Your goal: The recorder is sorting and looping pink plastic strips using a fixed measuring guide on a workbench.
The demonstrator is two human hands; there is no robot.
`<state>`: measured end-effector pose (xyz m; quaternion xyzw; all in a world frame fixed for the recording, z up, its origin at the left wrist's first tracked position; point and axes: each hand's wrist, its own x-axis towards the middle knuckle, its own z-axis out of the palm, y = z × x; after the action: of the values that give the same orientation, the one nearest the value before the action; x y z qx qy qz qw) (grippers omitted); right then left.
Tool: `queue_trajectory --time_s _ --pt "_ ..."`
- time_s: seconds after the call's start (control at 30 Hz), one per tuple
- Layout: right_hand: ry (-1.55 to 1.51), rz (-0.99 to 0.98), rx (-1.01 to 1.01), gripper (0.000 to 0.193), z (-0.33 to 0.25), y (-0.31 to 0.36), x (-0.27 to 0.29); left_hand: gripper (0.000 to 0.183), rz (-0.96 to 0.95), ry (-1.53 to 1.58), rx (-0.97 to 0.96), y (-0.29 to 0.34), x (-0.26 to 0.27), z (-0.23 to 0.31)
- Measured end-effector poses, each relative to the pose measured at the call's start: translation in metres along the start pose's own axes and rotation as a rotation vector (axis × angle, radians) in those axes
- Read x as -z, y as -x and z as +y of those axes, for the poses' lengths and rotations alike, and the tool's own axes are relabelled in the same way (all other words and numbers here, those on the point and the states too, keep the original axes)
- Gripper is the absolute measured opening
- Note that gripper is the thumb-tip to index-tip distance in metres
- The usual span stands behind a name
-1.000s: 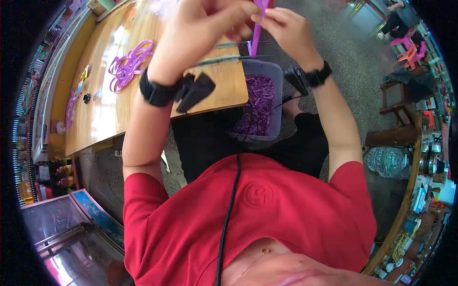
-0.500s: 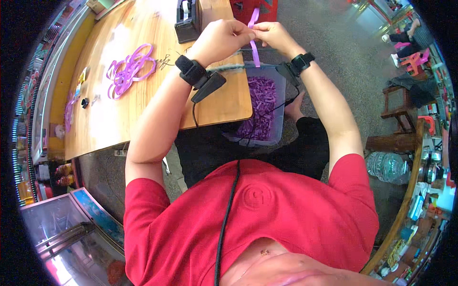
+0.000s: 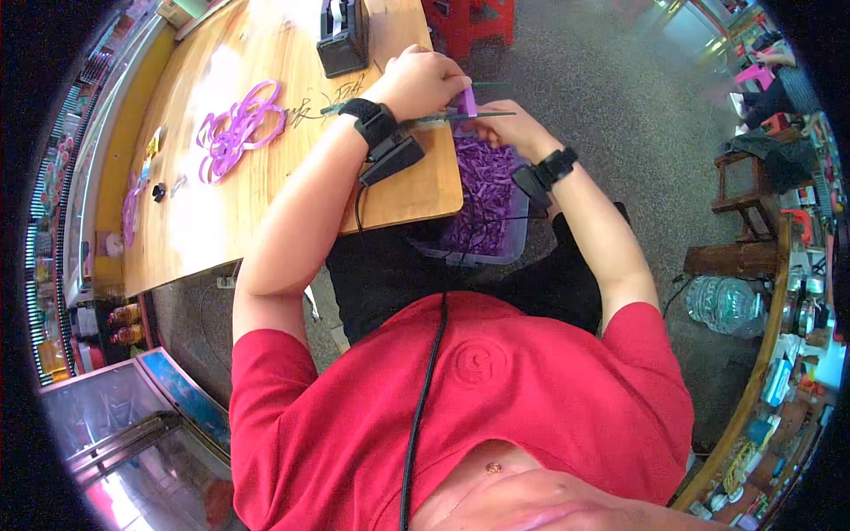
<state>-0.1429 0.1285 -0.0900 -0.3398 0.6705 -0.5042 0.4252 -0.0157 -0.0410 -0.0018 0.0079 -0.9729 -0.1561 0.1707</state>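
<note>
My left hand [image 3: 423, 86] is above the right edge of the wooden table, its fingers and thumb pinched on a purple ribbon [image 3: 468, 101] that hangs in a short length below the fingertips. Just right of the ribbon and a little lower is my right hand [image 3: 516, 130], its fingers curled inward; what they hold, if anything, I cannot make out. Under both hands a clear plastic bin [image 3: 518, 232] holds a heap of purple ribbon pieces [image 3: 482, 190]. A loose bundle of purple ribbon [image 3: 235, 133] lies on the table to the left.
A black tape dispenser [image 3: 342, 40] stands on the wooden table [image 3: 292, 195] beyond my left hand. A red plastic stool [image 3: 469, 26] is past the table's corner. On the right are a wooden stool [image 3: 742, 181] and a large clear bottle [image 3: 726, 305]. A small black item [image 3: 159, 192] lies far left.
My hands, together on the ribbon before, have come apart and lower. The right hand has dropped toward the bin; the left has moved slightly down, and less ribbon shows.
</note>
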Motion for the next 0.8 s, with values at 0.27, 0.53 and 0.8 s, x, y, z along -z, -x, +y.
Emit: queue_trajectory --time_s 0.27,0.53,0.8 --pt "-0.026 0.132 0.215 0.028 -0.003 0.030 -0.023 0.025 0.012 -0.027 0.055 0.003 0.002 0.003" --pt "-0.064 0.208 0.300 0.025 0.038 0.026 -0.046 0.030 -0.099 -0.025 0.097 -0.005 -0.001 -0.001" --pt "-0.266 0.130 0.220 0.039 0.054 0.081 -0.064 0.026 0.057 -0.004 -0.020 0.002 -0.002 -0.004"
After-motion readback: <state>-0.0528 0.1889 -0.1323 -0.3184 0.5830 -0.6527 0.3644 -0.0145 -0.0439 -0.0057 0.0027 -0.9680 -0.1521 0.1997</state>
